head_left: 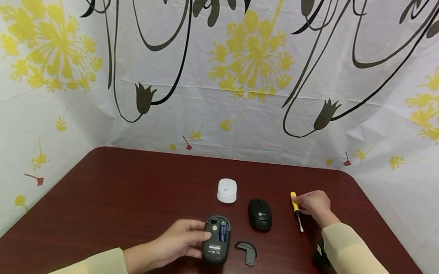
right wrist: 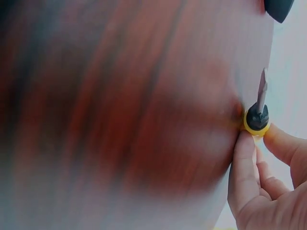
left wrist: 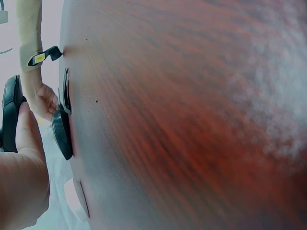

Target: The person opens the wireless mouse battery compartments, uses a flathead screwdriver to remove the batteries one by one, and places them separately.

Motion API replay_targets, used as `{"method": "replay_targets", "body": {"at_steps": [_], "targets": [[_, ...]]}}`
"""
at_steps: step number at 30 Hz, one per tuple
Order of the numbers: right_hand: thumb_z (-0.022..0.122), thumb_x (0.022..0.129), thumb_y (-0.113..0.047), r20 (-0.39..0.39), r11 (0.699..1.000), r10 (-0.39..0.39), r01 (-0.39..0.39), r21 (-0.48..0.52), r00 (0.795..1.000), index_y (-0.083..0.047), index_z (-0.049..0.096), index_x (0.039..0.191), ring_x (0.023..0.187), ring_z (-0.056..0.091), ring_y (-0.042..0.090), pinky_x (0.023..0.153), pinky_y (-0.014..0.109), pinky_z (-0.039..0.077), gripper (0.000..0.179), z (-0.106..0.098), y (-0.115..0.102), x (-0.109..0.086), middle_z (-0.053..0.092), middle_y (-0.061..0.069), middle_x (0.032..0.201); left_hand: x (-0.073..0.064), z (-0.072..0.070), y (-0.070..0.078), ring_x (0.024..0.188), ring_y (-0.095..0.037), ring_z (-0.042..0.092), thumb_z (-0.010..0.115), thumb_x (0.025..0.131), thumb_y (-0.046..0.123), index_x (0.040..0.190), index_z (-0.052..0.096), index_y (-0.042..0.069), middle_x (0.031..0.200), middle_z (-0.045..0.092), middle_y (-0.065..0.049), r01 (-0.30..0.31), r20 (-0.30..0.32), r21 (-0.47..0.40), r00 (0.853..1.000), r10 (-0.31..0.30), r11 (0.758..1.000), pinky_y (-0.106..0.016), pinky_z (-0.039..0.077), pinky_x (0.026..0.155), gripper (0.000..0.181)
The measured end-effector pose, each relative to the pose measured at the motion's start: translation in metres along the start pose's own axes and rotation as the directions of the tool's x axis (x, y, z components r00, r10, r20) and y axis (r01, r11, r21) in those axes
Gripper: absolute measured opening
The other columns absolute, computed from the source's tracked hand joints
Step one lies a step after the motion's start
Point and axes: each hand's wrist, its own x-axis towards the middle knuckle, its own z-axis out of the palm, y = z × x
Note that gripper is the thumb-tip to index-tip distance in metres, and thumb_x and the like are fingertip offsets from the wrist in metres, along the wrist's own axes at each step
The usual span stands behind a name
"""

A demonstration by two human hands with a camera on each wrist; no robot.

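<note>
My left hand (head_left: 178,242) grips a dark computer mouse (head_left: 215,252) from its left side, underside up, thumb across the bottom. Its battery compartment is uncovered, with a dark blue battery (head_left: 223,231) inside. The left wrist view shows this mouse (left wrist: 10,115) edge-on, raised above the tabletop. My right hand (head_left: 314,204) pinches the yellow handle of a screwdriver (head_left: 294,202) between thumb and fingers. The screwdriver's metal blade (right wrist: 262,91) points toward the near side of the table. Just right of the held mouse lies a dark curved battery cover (head_left: 247,253).
A black mouse (head_left: 260,215) stands upright between my hands, beyond the battery cover. Farther back sits a white mouse (head_left: 226,190). All rest on a dark red wooden table (head_left: 146,187), whose far edge meets a white floral cloth (head_left: 213,122).
</note>
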Motion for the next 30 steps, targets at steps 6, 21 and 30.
{"method": "replay_targets", "body": {"at_steps": [6, 21, 30], "targets": [[0.077, 0.082, -0.011, -0.003, 1.0, 0.0, 0.0, 0.015, 1.0, 0.012, 0.069, 0.095, 0.064, 0.064, 0.015, 0.063, 0.034, 0.059, 0.027, -0.001, 0.003, 0.001, 0.064, 0.016, 0.089, -0.001, 0.0, 0.001, 0.091, -0.026, 0.067, 0.063, 0.092, 0.009, 0.125, 0.052, -0.015, 0.106, 0.067, -0.02, 0.006, 0.003, 0.004, 1.0, -0.006, 1.0, -0.039, 0.058, 0.077, 0.042], [0.067, 0.093, -0.022, 0.066, 0.992, -0.122, 0.121, 0.029, 0.99, 0.01, 0.063, 0.117, 0.098, 0.064, 0.034, 0.075, 0.036, 0.058, 0.04, -0.013, -0.015, -0.013, 0.064, 0.023, 0.112, -0.001, 0.001, 0.003, 0.091, -0.026, 0.067, 0.063, 0.092, 0.008, 0.125, 0.052, -0.016, 0.106, 0.067, -0.02, 0.003, 0.001, 0.005, 1.0, -0.003, 1.0, -0.04, 0.058, 0.077, 0.043], [0.066, 0.094, -0.026, 0.258, 0.955, -0.284, 0.249, 0.159, 0.923, 0.009, 0.055, 0.129, 0.11, 0.061, 0.03, 0.095, 0.045, 0.049, 0.051, -0.004, -0.042, -0.04, 0.058, 0.025, 0.125, -0.002, 0.002, 0.005, 0.09, -0.025, 0.067, 0.063, 0.092, 0.008, 0.125, 0.052, -0.016, 0.105, 0.067, -0.02, 0.007, -0.002, 0.009, 1.0, -0.007, 1.0, -0.04, 0.058, 0.077, 0.042]]}}
